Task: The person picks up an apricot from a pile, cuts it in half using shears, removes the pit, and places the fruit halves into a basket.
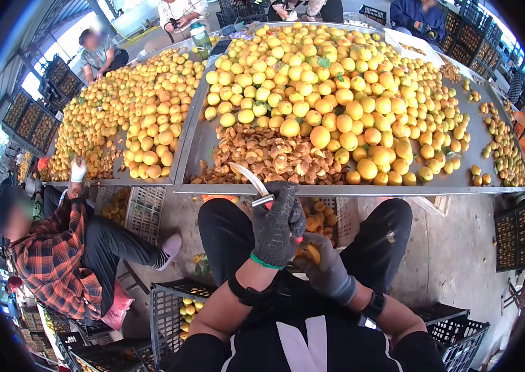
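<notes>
My left hand (279, 226), in a dark knitted glove with a green cuff, is closed around a knife (251, 180). The curved blade points up and left toward the table edge, and bits of the red handle show at the glove. Just below and to the right, my right hand (327, 270), in a grey glove, grips an orange apricot piece (310, 252); its fingers partly cover the fruit. Beyond the knife, a heap of split apricot pieces (275, 156) lies on the metal table (336, 190), in front of a large pile of whole apricots (312, 80).
A light crate (344, 220) with orange fruit stands under the table between my knees. Black crates (166, 322) flank my seat. To the left sits a co-worker in a plaid shirt (52, 266), beside another apricot-covered table section (151, 133). More people are across the table.
</notes>
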Demonstrator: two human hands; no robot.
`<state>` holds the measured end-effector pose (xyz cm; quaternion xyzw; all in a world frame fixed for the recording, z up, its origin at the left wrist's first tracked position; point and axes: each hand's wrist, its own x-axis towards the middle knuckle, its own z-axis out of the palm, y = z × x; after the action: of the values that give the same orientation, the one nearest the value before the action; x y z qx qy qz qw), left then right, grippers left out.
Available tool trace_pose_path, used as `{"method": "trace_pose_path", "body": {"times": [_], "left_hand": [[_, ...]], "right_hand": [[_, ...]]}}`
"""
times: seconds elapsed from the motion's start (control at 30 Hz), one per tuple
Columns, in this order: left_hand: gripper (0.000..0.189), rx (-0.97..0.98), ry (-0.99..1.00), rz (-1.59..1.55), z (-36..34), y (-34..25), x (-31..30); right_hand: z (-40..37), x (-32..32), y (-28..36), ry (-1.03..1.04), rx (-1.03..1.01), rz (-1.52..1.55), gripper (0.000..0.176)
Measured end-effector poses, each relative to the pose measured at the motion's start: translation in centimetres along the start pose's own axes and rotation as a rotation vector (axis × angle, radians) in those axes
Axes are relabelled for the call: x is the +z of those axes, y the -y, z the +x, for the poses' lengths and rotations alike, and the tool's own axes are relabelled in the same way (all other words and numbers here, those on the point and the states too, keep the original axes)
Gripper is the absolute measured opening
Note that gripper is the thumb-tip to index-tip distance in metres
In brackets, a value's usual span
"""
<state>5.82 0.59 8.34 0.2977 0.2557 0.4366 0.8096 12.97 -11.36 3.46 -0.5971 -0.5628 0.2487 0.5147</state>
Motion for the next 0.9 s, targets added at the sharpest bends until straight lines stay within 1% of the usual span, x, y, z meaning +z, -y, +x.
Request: {"method": "trace_pose_path", "body": {"times": [0.03,0.1,0.13,0.2,0.23,0.3,0.33,0.4,0.53,0.6,0.63,0.7,0.73,0.8,0.83,0.9], "left_hand": [[0.007,0.001,-0.003,0.000,-0.2,-0.1,0.3],[0.007,0.012,-0.016,0.048,-0.4,-0.3,0.5],[0.007,0.013,-0.023,0.050,-0.4,-0.4,0.3],[0.009,-0.071,-0.037,0.056,-0.2,-0.3,-0.2],[0.009,-0.070,-0.039,0.055,-0.1,-0.1,-0.4],[0.011,-0.097,-0.078,0.016,-0.1,0.4,-0.7],[0.011,-0.103,-0.081,0.018,-0.2,0.6,-0.8],[0.009,-0.126,-0.029,0.022,-0.4,0.9,-0.8],[0.009,-0.102,-0.020,0.024,0.1,1.4,-0.6],[0.008,-0.131,-0.029,0.036,0.0,1.5,-0.3],[0.008,-0.132,-0.031,0.035,0.2,1.5,-0.4],[0.011,-0.212,-0.095,-0.101,0.8,1.3,-0.7],[0.011,-0.211,-0.094,-0.101,0.9,1.5,-0.9],[0.010,-0.178,-0.112,-0.077,1.4,2.0,-1.3],[0.010,-0.175,-0.107,-0.079,1.9,2.3,-1.7],[0.009,-0.120,-0.154,-0.036,2.9,2.7,-2.4]], "right_hand": [[0.0,0.1,-0.2,0.003,0.000,0.001,0.042],[0.0,0.5,-0.4,-0.063,-0.092,-0.008,0.040],[0.0,-0.1,-0.3,-0.059,-0.091,-0.002,0.040],[-0.1,-1.9,-0.1,0.297,0.717,1.076,0.042],[0.0,-1.6,0.1,0.299,0.717,1.076,0.042],[-0.1,-0.6,0.6,0.118,0.169,0.254,0.043],[-0.2,-0.4,0.5,0.117,0.175,0.256,0.043],[-0.2,-0.2,-0.1,0.000,-0.010,0.061,0.045],[-0.4,0.4,-2.2,-0.029,-0.058,0.022,0.047],[-1.0,0.8,-4.1,0.007,-0.112,0.154,0.050],[-0.9,0.5,-3.8,0.009,-0.110,0.154,0.050],[-0.3,-0.3,-2.9,0.010,-0.208,-0.007,0.056],[-0.5,-0.1,-2.8,0.011,-0.210,-0.007,0.056],[-1.1,0.4,-2.7,0.053,0.120,0.347,0.044],[-0.6,0.4,-2.6,0.053,0.116,0.343,0.044],[0.5,0.3,-2.3,-0.082,0.053,0.230,0.041]]}}
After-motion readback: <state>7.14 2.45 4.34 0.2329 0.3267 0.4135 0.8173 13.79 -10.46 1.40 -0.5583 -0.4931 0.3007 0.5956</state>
